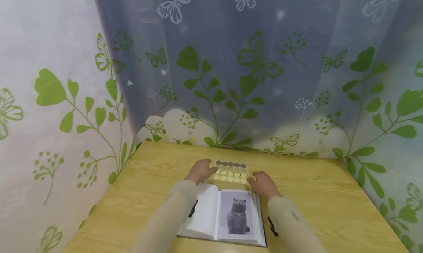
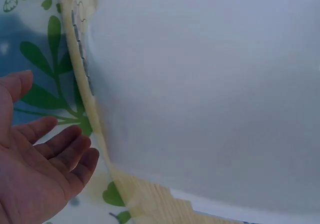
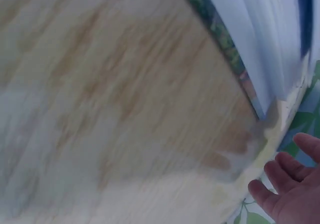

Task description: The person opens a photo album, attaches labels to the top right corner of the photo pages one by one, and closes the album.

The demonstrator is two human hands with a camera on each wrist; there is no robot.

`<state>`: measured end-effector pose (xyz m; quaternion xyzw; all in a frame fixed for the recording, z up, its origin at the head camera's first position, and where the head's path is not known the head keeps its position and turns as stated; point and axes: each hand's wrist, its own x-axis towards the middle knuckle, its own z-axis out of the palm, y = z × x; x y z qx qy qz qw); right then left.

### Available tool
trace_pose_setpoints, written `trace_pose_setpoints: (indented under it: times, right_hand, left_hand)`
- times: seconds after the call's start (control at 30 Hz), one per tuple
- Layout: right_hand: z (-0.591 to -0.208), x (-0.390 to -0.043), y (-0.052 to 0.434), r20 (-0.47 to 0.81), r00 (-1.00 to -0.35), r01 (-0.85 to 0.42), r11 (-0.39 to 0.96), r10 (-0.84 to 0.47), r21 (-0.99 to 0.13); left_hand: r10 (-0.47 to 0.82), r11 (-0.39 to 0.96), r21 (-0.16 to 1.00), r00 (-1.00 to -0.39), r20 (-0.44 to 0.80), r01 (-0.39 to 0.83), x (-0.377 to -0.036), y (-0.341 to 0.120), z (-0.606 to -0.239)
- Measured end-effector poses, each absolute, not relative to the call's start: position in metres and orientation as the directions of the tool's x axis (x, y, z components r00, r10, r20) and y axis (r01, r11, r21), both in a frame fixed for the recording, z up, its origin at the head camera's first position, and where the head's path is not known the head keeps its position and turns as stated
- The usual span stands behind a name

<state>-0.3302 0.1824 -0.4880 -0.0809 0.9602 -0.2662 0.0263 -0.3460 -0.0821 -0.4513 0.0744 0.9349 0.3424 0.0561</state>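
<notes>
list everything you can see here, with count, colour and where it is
sticker sheet: one, clear with rows of grey, tan and yellow dots, on the table beyond the album, between the two hands
photo album: one, white pages, lying open at the near edge of the table
cat photo: one, grey cat, on the album's right-hand page
table: one, light wood grain
curtain: one, white to blue with green leaves and butterflies, behind the table
left hand: one, at the sheet's left edge, fingers relaxed
right hand: one, at the sheet's right corner
</notes>
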Motion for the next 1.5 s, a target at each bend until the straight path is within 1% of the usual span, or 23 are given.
trace_pose_setpoints:
  times: [0.13, 0.27, 0.43, 0.57, 0.77, 0.83, 0.93, 1.03, 1.2, 1.27, 1.5]
  right_hand:
    - [-0.492, -0.333, 0.181, -0.002, -0.990, -0.123, 0.852, -0.144, -0.509]
    - [-0.497, -0.336, 0.178, -0.005, -0.992, -0.110, 0.868, -0.128, -0.483]
    - [-0.501, -0.339, 0.172, 0.002, -0.991, -0.123, 0.895, -0.135, -0.429]
    - [-0.502, -0.338, 0.168, -0.025, -0.992, -0.103, 0.912, -0.123, -0.397]
    - [-0.503, -0.337, 0.166, -0.057, -0.990, -0.100, 0.924, -0.130, -0.370]
    - [-0.503, -0.337, 0.165, -0.064, -0.989, -0.098, 0.922, -0.130, -0.373]
    - [-0.503, -0.338, 0.165, -0.067, -0.988, -0.105, 0.920, -0.140, -0.377]
    - [-0.502, -0.339, 0.163, -0.064, -0.986, -0.118, 0.914, -0.155, -0.388]
    - [-0.503, -0.341, 0.158, -0.036, -0.981, -0.160, 0.903, -0.190, -0.397]
    - [-0.502, -0.341, 0.155, -0.023, -0.979, -0.176, 0.899, -0.202, -0.402]
    - [-0.501, -0.343, 0.147, 0.000, -0.980, -0.182, 0.887, -0.201, -0.424]
  left_hand:
    - [0.156, 0.790, 0.604, -0.987, -0.027, 0.109, -0.349, -0.078, -0.461]
    - [0.120, 0.821, 0.564, -0.992, -0.032, 0.082, -0.348, -0.073, -0.472]
    - [0.085, 0.855, 0.516, -0.995, -0.045, 0.050, -0.347, -0.067, -0.482]
    - [0.085, 0.888, 0.457, -0.994, -0.068, 0.044, -0.344, -0.063, -0.485]
    - [0.112, 0.936, 0.341, -0.993, -0.044, 0.090, -0.342, -0.057, -0.488]
    - [0.121, 0.942, 0.320, -0.992, -0.044, 0.101, -0.342, -0.055, -0.489]
    - [0.126, 0.946, 0.309, -0.990, -0.062, 0.100, -0.343, -0.052, -0.489]
    - [0.120, 0.942, 0.326, -0.989, -0.089, 0.084, -0.344, -0.052, -0.490]
    - [0.120, 0.910, 0.411, -0.984, -0.132, 0.056, -0.347, -0.053, -0.493]
    - [0.119, 0.900, 0.432, -0.985, -0.124, 0.055, -0.348, -0.054, -0.495]
    - [0.108, 0.911, 0.403, -0.994, -0.029, 0.087, -0.350, -0.054, -0.496]
